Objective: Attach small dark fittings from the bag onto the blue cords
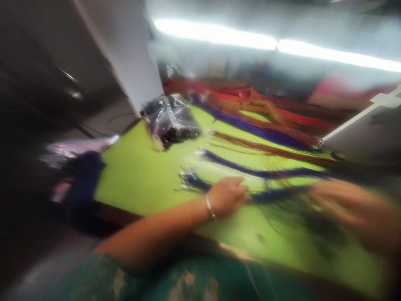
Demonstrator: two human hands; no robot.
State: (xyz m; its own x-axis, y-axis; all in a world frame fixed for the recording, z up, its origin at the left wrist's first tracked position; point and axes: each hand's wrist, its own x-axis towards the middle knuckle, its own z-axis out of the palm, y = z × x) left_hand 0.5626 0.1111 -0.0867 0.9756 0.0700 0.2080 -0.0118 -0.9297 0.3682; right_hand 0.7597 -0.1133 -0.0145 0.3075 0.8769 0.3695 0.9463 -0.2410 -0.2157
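Note:
My left hand (228,195), with a thin bracelet at the wrist, is closed around a bundle of dark blue wires (275,194). The bundle's metal-tipped ends (189,179) stick out to the left of this hand. My right hand (351,205) is at the same bundle farther right, smeared by motion, so its grip cannot be made out. Below it, loose dark strands spread in a blur. Just beyond my hands lies a purple-blue wire bundle (247,167), and behind that a brown wire bundle (266,146).
The yellow-green tabletop (131,179) carries a clear plastic bag of dark parts (175,119) at the back left. Thick purple wires (250,125) and orange-red wires (266,106) lie along the back. A white panel (125,50) rises at left; dark blue cloth (83,184) hangs beside the table.

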